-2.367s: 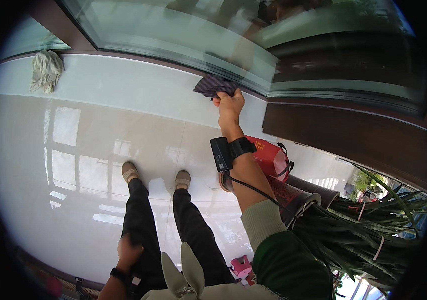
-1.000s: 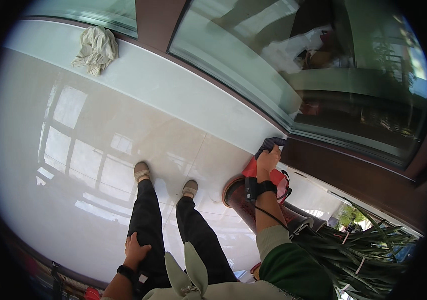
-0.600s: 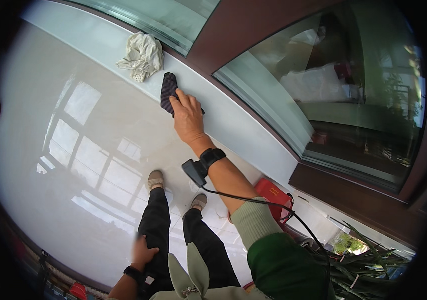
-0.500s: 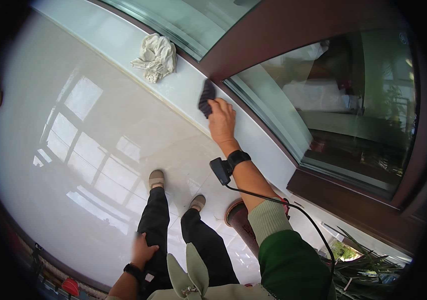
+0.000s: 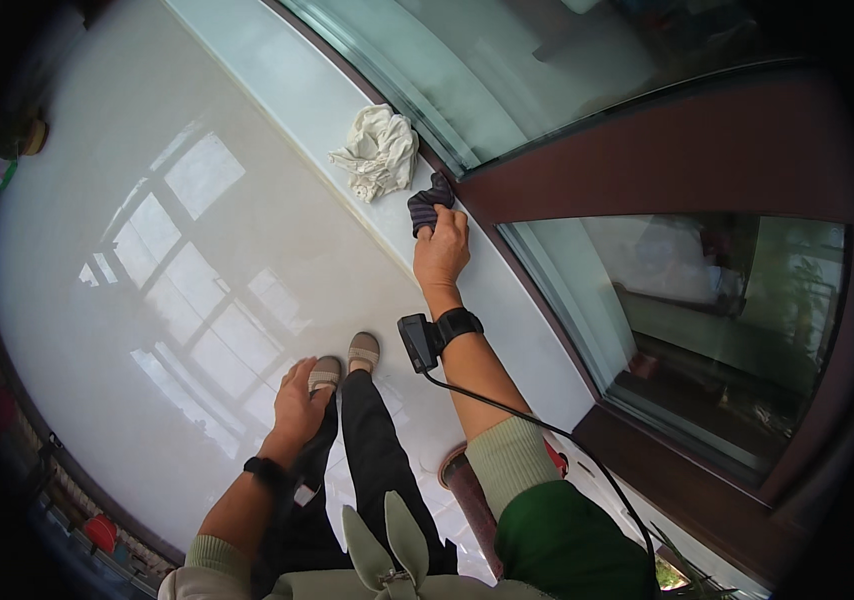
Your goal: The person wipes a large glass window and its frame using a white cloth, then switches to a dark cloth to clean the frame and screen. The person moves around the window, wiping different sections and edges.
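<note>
My right hand (image 5: 444, 247) grips a dark striped cloth (image 5: 430, 207) against the white window ledge (image 5: 507, 290), close to the brown window frame. Just beyond the cloth, a crumpled cream rag (image 5: 379, 152) lies on the same ledge. My left hand (image 5: 299, 405) hangs over the floor in front of my shoes, fingers loosely stretched, holding nothing. On my right wrist sits a black strapped device (image 5: 422, 342), its cable running back along the arm.
To the right stands a glass window in a brown frame (image 5: 647, 150). A brownish-red pot (image 5: 474, 500) is beside my right leg, below the ledge. Shiny pale tiles cover the floor (image 5: 97, 330) at left. Green leaves show at lower right.
My right hand has slid the striped cloth along the ledge, closer to the cream rag. My left hand has come forward, away from my leg. The view has shifted and my feet have moved.
</note>
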`<state>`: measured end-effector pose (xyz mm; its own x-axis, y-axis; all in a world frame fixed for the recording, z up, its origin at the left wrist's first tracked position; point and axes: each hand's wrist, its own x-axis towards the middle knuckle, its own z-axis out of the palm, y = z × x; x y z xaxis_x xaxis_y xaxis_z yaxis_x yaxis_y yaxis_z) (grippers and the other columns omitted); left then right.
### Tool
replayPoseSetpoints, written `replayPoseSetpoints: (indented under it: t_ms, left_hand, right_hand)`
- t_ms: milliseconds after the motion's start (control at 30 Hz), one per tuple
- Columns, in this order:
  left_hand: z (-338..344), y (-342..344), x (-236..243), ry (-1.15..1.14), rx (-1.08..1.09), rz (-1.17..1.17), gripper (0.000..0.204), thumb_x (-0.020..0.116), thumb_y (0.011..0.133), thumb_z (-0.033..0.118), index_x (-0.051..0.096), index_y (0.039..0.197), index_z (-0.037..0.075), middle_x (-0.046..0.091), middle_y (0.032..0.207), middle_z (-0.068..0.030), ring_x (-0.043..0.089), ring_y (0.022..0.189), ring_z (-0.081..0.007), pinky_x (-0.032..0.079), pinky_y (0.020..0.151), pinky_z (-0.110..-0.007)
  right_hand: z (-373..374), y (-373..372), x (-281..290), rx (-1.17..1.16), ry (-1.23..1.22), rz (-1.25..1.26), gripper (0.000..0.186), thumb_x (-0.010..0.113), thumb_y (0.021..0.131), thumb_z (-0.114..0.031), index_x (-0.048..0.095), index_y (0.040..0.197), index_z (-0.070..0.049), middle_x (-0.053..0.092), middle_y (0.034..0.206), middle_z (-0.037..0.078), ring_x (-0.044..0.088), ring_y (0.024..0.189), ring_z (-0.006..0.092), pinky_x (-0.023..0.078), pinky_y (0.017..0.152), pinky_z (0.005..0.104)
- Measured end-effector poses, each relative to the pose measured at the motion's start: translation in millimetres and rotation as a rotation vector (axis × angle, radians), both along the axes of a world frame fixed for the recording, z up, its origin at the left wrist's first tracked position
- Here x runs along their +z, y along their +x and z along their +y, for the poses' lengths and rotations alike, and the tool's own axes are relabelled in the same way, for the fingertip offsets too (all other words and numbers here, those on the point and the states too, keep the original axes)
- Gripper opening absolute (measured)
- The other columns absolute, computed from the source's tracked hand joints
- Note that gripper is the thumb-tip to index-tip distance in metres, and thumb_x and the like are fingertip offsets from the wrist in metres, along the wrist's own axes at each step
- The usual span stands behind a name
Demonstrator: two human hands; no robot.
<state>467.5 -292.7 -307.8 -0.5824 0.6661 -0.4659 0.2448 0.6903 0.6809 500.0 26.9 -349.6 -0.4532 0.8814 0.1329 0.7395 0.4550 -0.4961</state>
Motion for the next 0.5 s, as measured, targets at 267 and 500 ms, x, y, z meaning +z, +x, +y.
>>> replayPoseSetpoints:
  t_ms: [267,500]
  left_hand:
    - [229.6,-83.0,37.5,0.343,-0.065,0.399,0.066,0.074,0.077,0.008,0.048,0.137,0.011,0.040,0.148,-0.0172,0.038,0.135,-0.0381,0.039,0.106,-0.047]
    - [306.2,-127.0,-29.8,0.198,-0.115,0.511,0.052,0.071,0.067,0.006,0.062,0.117,0.019,0.055,0.123,-0.0107,0.049,0.116,-0.0327,0.041,0.092,-0.049]
  right_hand:
    - [-0.2,117.2,29.6,-0.086,-0.119,-0.221,0.043,0.063,0.077,-0.001,0.062,0.120,-0.006,0.057,0.115,0.013,0.057,0.109,0.0354,0.049,0.089,0.0453]
    - [9.7,122.9,29.4,-0.124,-0.220,-0.147,0.042,0.063,0.075,-0.001,0.062,0.117,-0.004,0.058,0.107,0.016,0.059,0.103,0.0373,0.049,0.090,0.0437]
